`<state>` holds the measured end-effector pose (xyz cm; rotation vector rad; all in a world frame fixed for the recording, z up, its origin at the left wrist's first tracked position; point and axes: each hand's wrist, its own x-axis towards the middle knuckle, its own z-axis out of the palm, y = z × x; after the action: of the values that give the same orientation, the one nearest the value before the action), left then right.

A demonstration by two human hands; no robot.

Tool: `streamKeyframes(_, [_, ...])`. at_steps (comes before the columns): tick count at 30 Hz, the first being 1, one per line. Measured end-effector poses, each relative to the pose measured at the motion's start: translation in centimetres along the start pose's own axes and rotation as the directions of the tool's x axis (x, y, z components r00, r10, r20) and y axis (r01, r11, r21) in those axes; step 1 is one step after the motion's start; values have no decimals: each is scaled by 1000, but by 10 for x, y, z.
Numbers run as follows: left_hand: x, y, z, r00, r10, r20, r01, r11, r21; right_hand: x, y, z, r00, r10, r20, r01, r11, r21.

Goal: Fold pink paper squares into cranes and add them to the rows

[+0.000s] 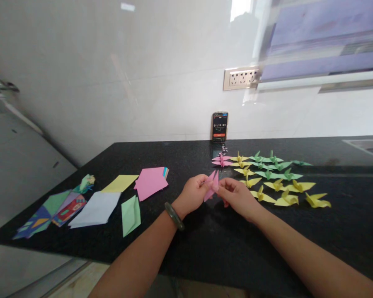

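Between my two hands, just above the black counter (205, 244), is a partly folded piece of pink origami paper (210, 189). My left hand (195, 192) pinches its left side, with the thumb on the near face. The fingers of my right hand (236, 196) are closed on its right edge. Narrow points stick up at the paper's top. Beyond and to the right stand finished paper cranes: pink cranes (221, 160), several yellow cranes (278, 194) and several green cranes (270, 165). My fingertips partly hide the paper's lower folds.
Left of my hands lie pink sheets (151, 183), a folded green paper (131, 215), a yellow sheet (119, 183), white sheets (96, 210) and a colourful packet (49, 213). A phone (220, 126) showing a timer leans on the wall below a socket panel (241, 78).
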<state>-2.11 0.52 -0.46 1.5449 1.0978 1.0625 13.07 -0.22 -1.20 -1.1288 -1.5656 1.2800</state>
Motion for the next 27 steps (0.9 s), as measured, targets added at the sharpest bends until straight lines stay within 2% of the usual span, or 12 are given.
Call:
streamKeyframes(2, [0, 0, 1, 999, -40, 8, 41, 999, -25, 2, 0, -2, 1000, 2, -16, -1, 999, 46])
streamKeyframes(6, [1, -2, 3, 984, -177, 38, 179, 929, -324, 4, 1, -4, 996, 39, -77, -21, 974, 224])
streamKeyframes(9, [1, -3, 3, 973, -222, 58, 226, 890, -396, 4, 2, -2, 995, 67, -73, -45, 964, 262])
streamKeyframes(12, [1, -2, 2, 970, -242, 18, 228, 885, -406, 3, 2, -3, 999, -1, -47, 4, 998, 63])
streamKeyframes(14, [1, 0, 1, 963, -269, 19, 253, 877, -408, 2, 0, -7, 982, -156, -106, 138, 977, -164])
streamKeyframes(15, [1, 0, 1, 957, -288, 19, 271, 872, -409, 2, -1, -10, 951, -271, -148, 223, 935, -277])
streamKeyframes(17, [2, 2, 1, 945, -328, 15, 306, 862, -403, 2, -4, -18, 871, -477, -120, 370, 796, -479])
streamKeyframes(19, [2, 2, 1, 933, -360, 5, 334, 859, -388, 2, -7, -25, 781, -619, 79, 538, 604, -587])
streamKeyframes(20, [2, 3, 1, 929, -371, 1, 344, 860, -378, 2, -8, -27, 751, -637, 171, 589, 531, -609])
streamKeyframes(22, [2, 3, 1, 925, -381, 7, 357, 861, -362, 3, -7, -29, 726, -624, 291, 631, 434, -643])
streamKeyframes(24, [2, 2, 2, 923, -384, 28, 368, 861, -351, 4, -5, -28, 719, -599, 352, 641, 377, -669])
streamKeyframes(27, [1, 1, 3, 923, -382, 52, 376, 863, -339, 4, -2, -25, 705, -600, 378, 651, 336, -681])
